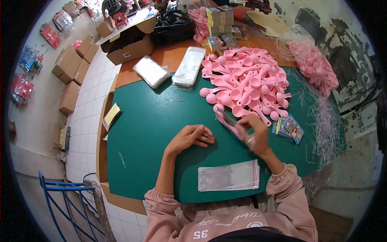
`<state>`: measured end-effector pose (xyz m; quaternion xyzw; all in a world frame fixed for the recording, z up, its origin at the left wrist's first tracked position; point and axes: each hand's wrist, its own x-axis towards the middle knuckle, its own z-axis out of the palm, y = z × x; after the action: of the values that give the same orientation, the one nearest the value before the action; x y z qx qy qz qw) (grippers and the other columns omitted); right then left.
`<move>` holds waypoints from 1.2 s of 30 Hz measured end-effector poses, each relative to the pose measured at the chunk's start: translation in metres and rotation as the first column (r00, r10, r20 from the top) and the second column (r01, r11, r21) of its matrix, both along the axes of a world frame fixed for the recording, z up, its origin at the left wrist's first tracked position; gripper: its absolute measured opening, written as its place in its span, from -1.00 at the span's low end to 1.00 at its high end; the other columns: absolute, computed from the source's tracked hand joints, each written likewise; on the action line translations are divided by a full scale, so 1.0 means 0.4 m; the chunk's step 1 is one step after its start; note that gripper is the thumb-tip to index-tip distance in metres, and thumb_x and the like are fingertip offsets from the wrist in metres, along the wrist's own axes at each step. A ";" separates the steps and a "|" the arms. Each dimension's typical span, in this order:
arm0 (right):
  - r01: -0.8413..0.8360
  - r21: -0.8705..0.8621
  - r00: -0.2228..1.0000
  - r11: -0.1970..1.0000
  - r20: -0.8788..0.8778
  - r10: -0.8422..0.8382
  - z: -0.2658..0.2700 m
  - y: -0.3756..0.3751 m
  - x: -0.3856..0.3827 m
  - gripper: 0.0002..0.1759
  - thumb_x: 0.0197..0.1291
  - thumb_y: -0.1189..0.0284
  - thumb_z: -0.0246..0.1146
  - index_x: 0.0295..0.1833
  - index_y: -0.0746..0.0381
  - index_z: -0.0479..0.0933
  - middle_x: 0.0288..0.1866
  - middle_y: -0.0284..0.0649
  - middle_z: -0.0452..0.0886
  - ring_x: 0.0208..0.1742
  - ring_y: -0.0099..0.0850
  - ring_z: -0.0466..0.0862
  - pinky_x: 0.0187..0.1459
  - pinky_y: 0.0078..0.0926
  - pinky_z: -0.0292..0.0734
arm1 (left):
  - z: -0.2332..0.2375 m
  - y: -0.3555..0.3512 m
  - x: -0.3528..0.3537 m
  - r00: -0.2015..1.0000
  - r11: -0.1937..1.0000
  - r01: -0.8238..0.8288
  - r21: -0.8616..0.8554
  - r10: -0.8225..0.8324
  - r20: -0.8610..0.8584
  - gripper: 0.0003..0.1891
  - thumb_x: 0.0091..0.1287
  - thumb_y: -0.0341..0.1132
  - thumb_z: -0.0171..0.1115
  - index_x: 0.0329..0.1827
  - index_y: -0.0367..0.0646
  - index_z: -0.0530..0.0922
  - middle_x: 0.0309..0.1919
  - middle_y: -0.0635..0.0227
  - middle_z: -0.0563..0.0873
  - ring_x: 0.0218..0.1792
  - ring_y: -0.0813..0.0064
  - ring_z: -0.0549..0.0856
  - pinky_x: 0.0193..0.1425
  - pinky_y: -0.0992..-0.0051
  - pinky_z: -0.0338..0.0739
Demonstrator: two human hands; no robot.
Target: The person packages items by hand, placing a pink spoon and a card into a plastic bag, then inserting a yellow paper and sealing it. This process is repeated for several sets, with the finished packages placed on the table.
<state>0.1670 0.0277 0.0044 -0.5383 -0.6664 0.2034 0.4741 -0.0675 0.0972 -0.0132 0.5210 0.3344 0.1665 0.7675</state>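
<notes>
My right hand [258,132] is closed around the handle end of a pink measuring spoon [226,121]. Clear plastic, probably a bag, shows about the spoon, though motion blurs it. The bowl points away from me, close to the front of a heap of pink measuring spoons [254,82]. On the green table top, my left hand [190,137] rests with loosely bent fingers and holds nothing. Just in front of my body lies a stack of clear plastic bags [226,177]. Several printed cards [294,130] lie to the right of my right hand.
Two more bag stacks [189,66] [151,71] lie at the back of the green table [141,133]. Behind the heap stand banded card bundles [220,20]. Plastic-wrapped spoons [314,64] and shredded clear film [328,129] line the right side. A cardboard box [131,49] is at back left.
</notes>
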 end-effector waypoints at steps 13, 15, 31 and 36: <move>-0.367 -0.509 0.899 0.779 -0.410 0.155 -0.012 -0.017 -0.037 -0.49 0.09 0.53 0.22 0.19 0.26 0.30 0.09 -0.12 0.35 -0.08 -0.45 0.52 -0.13 -0.56 0.48 | -0.006 -0.108 0.018 0.985 0.984 -0.169 -0.051 0.167 -0.037 -0.65 0.40 -0.29 -0.06 0.19 -0.23 0.28 -0.24 0.38 0.56 -0.36 0.62 0.57 -0.29 0.58 0.55; -0.471 -0.485 0.803 0.737 -0.581 0.132 -0.038 -0.025 -0.042 -0.49 0.15 0.58 0.19 0.22 0.30 0.22 -0.08 -0.18 0.44 -0.25 -0.57 0.55 -0.29 -0.70 0.49 | -0.005 -0.118 0.026 0.987 0.986 -0.163 -0.042 0.163 -0.015 -0.64 0.40 -0.30 -0.05 0.21 -0.22 0.26 -0.26 0.40 0.56 -0.42 0.64 0.54 -0.33 0.59 0.54; -0.382 -0.468 0.801 0.797 -0.598 0.033 -0.064 -0.040 -0.072 -0.68 0.06 0.58 0.25 -0.13 0.33 0.26 -0.31 -0.20 0.54 -0.31 -0.55 0.60 -0.31 -0.66 0.51 | -0.014 -0.303 0.034 0.900 0.908 -0.415 -0.059 0.419 0.118 -0.33 0.36 -0.48 -0.06 0.42 -0.07 -0.24 -0.11 -0.20 0.57 -0.08 0.18 0.64 0.00 0.32 0.56; -0.351 -0.498 0.839 0.793 -0.543 0.030 -0.054 -0.041 -0.071 -0.72 0.05 0.57 0.27 -0.20 0.34 0.30 -0.33 -0.23 0.54 -0.31 -0.57 0.60 -0.33 -0.66 0.52 | -0.014 -0.327 0.023 0.875 0.866 -0.483 0.127 0.475 0.093 -0.42 0.36 -0.51 -0.07 0.38 -0.16 -0.09 -0.17 -0.13 0.62 -0.12 0.23 0.66 -0.07 0.40 0.60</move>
<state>0.1387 0.0114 -0.0170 -0.5103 -0.4757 0.5792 0.4217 -0.0584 -0.0334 -0.0189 0.4714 0.4174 0.3908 0.6714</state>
